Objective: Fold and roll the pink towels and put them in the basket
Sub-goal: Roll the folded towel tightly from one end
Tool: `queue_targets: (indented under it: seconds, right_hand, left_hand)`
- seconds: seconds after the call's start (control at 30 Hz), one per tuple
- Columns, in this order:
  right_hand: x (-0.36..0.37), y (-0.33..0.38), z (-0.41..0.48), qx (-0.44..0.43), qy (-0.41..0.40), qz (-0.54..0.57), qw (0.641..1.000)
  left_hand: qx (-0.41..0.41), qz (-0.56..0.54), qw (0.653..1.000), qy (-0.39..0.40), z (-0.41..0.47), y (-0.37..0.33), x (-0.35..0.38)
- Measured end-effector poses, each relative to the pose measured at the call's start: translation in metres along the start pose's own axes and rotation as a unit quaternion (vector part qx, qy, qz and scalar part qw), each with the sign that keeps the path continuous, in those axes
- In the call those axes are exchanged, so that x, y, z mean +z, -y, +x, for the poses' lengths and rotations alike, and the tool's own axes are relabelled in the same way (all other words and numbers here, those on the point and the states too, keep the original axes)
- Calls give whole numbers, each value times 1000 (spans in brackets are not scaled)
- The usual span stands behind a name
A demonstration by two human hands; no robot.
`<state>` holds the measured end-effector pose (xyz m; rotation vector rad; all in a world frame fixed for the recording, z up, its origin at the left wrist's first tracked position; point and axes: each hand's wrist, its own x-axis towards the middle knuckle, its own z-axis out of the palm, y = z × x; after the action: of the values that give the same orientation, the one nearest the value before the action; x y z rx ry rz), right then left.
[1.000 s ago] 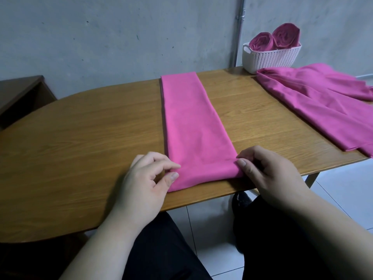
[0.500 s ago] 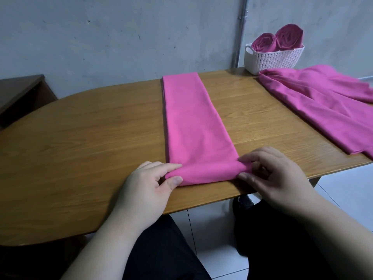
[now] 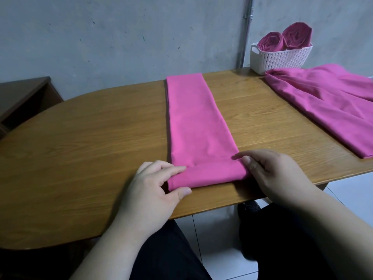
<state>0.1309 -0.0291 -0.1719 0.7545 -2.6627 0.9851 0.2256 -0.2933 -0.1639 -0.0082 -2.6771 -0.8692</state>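
Towel strip lies flat along the table, its near end turned over once. Your left hand and right hand pinch that fold's two corners. Cloth looks soft, light and limp: hold both ends evenly or the roll will likely skew.

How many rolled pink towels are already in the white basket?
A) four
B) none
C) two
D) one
C: two rolled towels stand side by side in the white basket, while the left hand and right hand pinch the folded towel on the table.
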Motion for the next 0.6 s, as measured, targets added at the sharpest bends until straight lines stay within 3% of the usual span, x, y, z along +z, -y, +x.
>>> queue_targets:
  seconds: [0.23, 0.47, 0.6]
  right_hand:
    - [-7, -4, -8, -65, 25, 32, 997]
    - [-4, -5, -9, -59, 14, 28, 998]
    - [-1, -5, -8, -55, 15, 17, 998]
  left_hand:
    - [-87, -55, 994, -19, 1, -1, 2]
    - [14, -9, 997, -72, -1, -2, 0]
    - [25, -10, 999, -18, -2, 0, -1]
